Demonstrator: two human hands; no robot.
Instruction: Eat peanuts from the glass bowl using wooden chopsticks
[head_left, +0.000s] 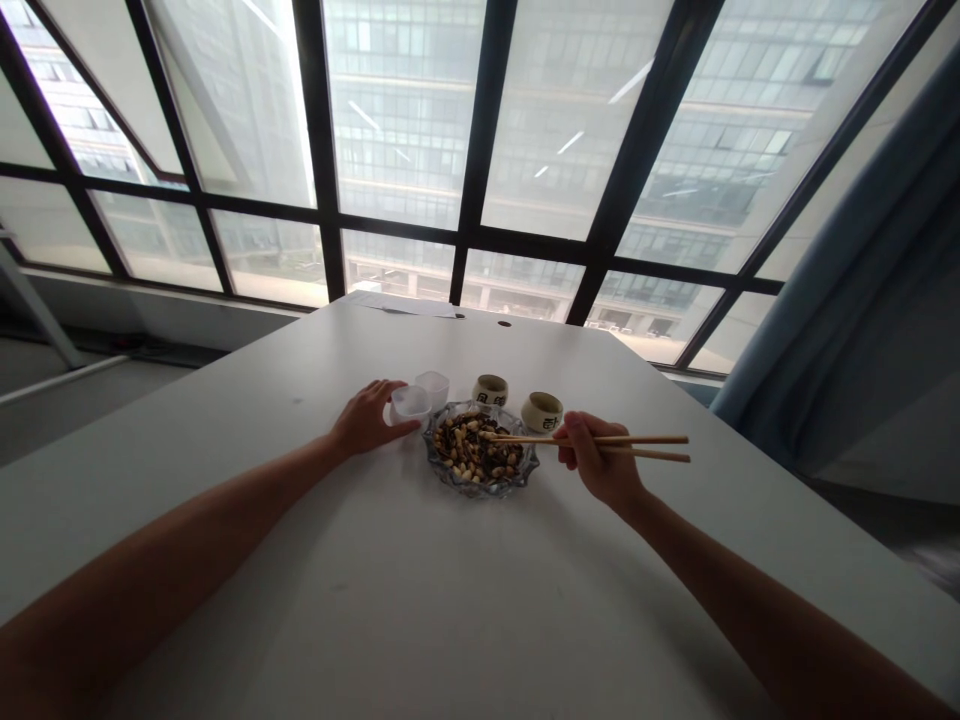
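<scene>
A glass dish [480, 484] full of mixed nuts and dark seeds sits in the middle of the white table [420, 600]. My right hand [596, 462] is closed on a pair of wooden chopsticks [637, 446] whose tips reach over the dish. My left hand [367, 418] curls round a small clear plastic cup [411, 402] just left of the dish. A second clear cup [433, 385] stands right behind it. Two small ceramic cups, one [490, 389] behind the dish and one [541, 410] to its right, stand near my right hand.
A sheet of paper [405, 302] lies at the table's far edge beside two dark holes. Large windows with black frames [480, 150] fill the back. A blue curtain [862, 300] hangs at the right, close to the table's right edge.
</scene>
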